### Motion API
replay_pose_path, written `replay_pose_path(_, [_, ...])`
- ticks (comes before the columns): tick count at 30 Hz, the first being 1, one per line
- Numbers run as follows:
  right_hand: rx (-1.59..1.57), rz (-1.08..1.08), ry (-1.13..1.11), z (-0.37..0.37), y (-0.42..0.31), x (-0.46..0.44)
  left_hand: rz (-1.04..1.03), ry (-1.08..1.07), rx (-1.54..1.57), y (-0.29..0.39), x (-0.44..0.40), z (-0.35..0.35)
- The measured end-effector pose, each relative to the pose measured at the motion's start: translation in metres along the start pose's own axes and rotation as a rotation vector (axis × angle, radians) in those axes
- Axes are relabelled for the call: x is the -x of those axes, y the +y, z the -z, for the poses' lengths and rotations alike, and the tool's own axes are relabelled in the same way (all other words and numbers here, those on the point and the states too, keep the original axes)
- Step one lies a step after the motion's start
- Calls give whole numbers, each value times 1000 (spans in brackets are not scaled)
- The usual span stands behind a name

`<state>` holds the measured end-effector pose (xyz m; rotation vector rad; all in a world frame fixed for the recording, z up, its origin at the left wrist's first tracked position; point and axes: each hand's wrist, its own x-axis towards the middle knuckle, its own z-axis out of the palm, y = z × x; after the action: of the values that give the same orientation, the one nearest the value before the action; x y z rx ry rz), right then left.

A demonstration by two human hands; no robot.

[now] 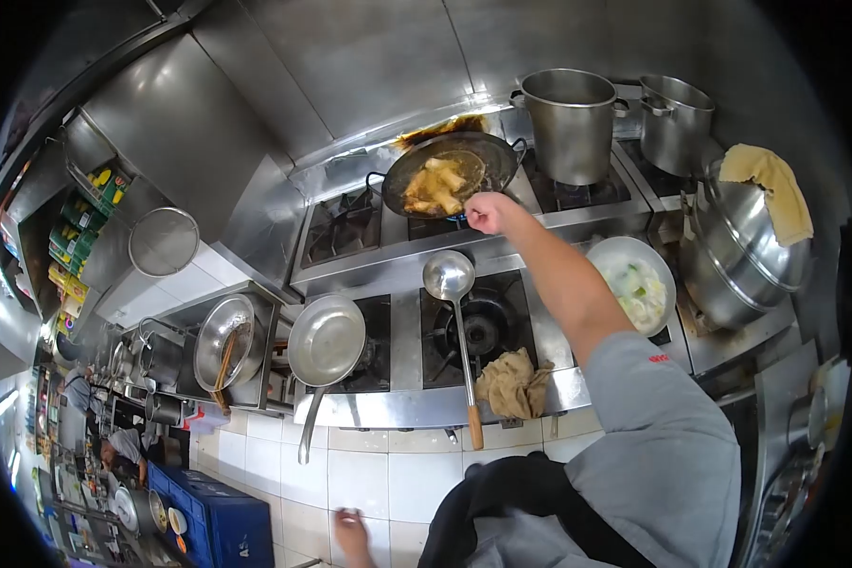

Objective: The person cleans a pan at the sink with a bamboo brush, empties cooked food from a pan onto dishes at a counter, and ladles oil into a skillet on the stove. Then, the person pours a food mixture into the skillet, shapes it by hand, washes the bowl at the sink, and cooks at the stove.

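Note:
My right hand [486, 213] reaches over the stove to the front right edge of a dark wok [473, 156]. Its fingers are curled together, and whatever they hold is too small or hidden to name. Browned pieces of food [434, 186] lie in oil in the wok, and a blue flame shows beneath it. Low at the left of my body, my left hand [350, 528] hangs above the tiled floor, its fingers curled and blurred. A metal ladle [449, 275] with a wooden handle rests across the front burner.
A steel frying pan [327, 339] sits front left, and a white pan with food [632, 284] stands right. Behind are tall pots [570, 123]. A cloth [514, 383] lies on the stove's front edge. Blue crates [208, 516] and other people are at the left.

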<state>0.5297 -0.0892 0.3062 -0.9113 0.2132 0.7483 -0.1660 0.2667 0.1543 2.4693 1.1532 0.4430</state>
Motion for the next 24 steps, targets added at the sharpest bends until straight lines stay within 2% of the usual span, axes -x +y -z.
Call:
replay_pose_path(2, [-87,106,37,-5,11,7,40,-406,70,-58,54,-55])
replay_pose_path(4, [-83,101,86,-8,12,28,149,-738,61,-53,88,-78])
replay_pose_path(6, [-10,119,146,-2,9,37,228,-923,33,-48,105,-91])
replay_pose_path(8, [66,115,204,-1,2,47,272,-1010,19,-50,106,-96])
replay_pose_path(14, [420,203,359,11,-9,51,420,-1040,198,-64,59,-97])
replay_pose_path(16, [496,230,414,8,-9,55,626,-997,618,-83,25,-104])
replay_pose_path(17, [561,241,484,4,-8,59,669,-936,727,-86,9,-108])
replay_pose_path(18, [627,252,553,0,-7,64,677,-879,742,-83,-2,-110])
replay_pose_path(20, [671,290,575,-10,-1,81,544,-691,504,-40,-15,-107])
replay_pose_path(22, [713,322,599,-18,3,97,434,-724,498,-19,-24,-106])
replay_pose_path(24, [767,351,641,-23,6,109,446,-743,523,-11,-18,-110])
